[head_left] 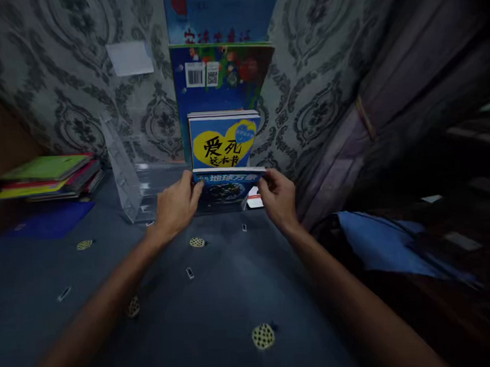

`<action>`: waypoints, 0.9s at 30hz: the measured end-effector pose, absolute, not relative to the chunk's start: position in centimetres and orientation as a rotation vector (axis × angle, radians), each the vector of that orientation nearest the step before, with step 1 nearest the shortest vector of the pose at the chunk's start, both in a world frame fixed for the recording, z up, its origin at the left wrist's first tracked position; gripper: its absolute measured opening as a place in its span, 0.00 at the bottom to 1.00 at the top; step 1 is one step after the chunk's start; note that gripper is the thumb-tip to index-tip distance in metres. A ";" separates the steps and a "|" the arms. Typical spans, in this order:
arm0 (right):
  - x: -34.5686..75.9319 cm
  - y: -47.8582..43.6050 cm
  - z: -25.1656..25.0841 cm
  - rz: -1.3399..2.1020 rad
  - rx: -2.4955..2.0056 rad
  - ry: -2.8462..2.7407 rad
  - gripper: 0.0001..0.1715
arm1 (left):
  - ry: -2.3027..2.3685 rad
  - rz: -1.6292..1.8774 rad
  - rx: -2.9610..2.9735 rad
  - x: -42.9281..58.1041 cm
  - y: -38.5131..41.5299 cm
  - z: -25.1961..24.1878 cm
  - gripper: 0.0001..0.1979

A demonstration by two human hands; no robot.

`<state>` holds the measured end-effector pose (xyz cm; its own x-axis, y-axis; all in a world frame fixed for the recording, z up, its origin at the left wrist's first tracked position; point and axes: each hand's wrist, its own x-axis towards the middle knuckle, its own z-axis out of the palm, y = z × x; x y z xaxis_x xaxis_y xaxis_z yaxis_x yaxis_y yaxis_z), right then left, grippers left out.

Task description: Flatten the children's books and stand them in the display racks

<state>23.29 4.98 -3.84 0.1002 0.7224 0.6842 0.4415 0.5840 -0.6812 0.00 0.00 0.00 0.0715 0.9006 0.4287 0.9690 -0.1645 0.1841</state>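
Both my hands grip a dark blue book point(224, 191) with white lettering and a round picture on its cover. My left hand point(178, 204) pinches its left edge and my right hand point(277, 199) its upper right edge. The book stands upright at the front of a clear plastic tiered rack point(123, 173). Right behind it rises a blue book with a yellow heart point(222, 143). Farther back stand a large blue book with a barcode point(215, 92) and a taller blue book with red lettering point(220, 15). My fingers partly cover the front book's edges.
A stack of colourful books or folders point(51, 174) lies at the left, beside a flat blue sheet point(50, 222). The dark blue tablecloth point(227, 305) has a scattered yellow pattern. A tied curtain point(341, 129) hangs at the right, near a light blue cloth point(383, 244). Patterned wallpaper point(312, 54) backs the table.
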 end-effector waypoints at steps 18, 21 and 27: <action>23.0 -0.3 -7.4 0.654 -1.182 -1.445 0.24 | -2.109 -0.462 -2.094 -11.5 -4.6 -5.4 0.13; 23.2 -0.9 -8.7 0.729 -1.250 -1.492 0.24 | -2.294 -0.243 -1.861 -17.6 -5.5 -6.1 0.18; 23.0 -0.8 -9.7 0.776 -1.307 -1.567 0.24 | -2.628 0.067 -1.517 -28.4 -4.3 -5.2 0.34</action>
